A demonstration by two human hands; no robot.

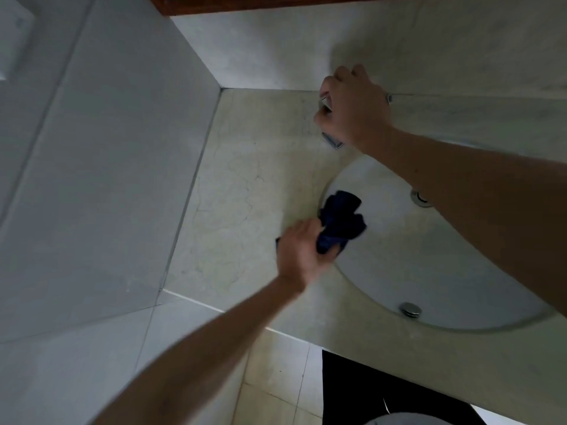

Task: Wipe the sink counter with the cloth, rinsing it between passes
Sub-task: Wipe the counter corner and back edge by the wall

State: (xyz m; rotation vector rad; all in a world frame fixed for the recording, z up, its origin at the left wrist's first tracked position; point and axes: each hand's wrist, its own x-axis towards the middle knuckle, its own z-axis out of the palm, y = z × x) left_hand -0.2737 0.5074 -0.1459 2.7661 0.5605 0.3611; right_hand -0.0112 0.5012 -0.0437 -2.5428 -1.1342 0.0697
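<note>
Left hand (302, 251) grips cloth (340, 220) over sink (460, 286); right hand (349, 107) apparently grips tap (333, 142).

Veined, matt stone counter (245, 191) — smooth white glazed basin (429, 271), shiny chrome drain (410, 309) and tap (331, 139) — soft dark cloth (340, 222), glossy wooden frame (245, 4) above.

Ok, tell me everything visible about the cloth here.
The cloth is dark navy, soft fabric, bunched and crumpled rather than spread flat. The left hand grips its lower end, fingers curled round it, and the loose upper part sticks out over the left rim of the sink. Whether it is wet cannot be told.
</note>
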